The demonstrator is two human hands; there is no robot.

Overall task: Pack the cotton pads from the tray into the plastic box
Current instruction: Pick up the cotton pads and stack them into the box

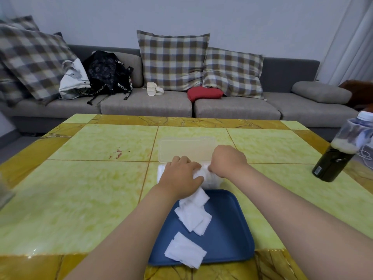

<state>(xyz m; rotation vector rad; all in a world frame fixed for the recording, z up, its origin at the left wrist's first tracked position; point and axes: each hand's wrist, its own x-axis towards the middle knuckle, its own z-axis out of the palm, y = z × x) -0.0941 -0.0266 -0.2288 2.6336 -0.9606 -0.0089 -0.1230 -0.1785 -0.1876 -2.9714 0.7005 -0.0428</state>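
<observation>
I am pressing both hands onto a wad of cotton pads in the plastic box [210, 183] on the worktop [80, 188]; my left hand [181, 176] is clamped over them, my right hand [227, 161] curled shut at the far edge. The remaining cotton pads [191, 215] are lying behind my wrists on the blue tray [232, 229], trailing diagonally toward me, nearer my left hand.

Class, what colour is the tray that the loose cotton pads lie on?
The tray is dark blue, seen clearly in the head view.
</observation>
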